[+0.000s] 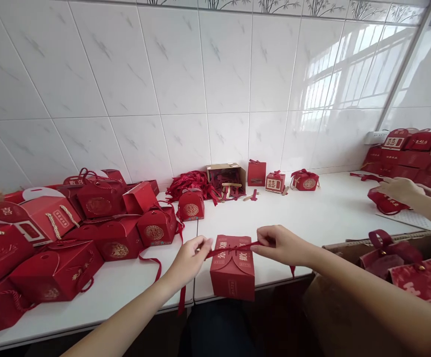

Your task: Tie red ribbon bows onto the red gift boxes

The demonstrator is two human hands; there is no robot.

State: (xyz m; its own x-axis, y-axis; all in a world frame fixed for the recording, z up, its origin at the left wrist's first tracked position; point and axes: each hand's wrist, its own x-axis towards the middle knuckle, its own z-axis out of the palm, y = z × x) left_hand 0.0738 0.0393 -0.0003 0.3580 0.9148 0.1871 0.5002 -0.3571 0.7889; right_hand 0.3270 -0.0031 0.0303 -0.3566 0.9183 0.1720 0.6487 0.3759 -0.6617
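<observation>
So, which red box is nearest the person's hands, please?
The box at the table's edge, the only one whose ribbon the left hand and right hand hold.

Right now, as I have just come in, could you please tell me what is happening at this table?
One person's left hand and right hand pinch a red ribbon, which runs across the top of a closed red box at the front edge of the table. No bow shows on that box yet. More red boxes crowd the left side, and a pile of ribbons lies near the wall. At the right, another person's hand is on a red item.
</observation>
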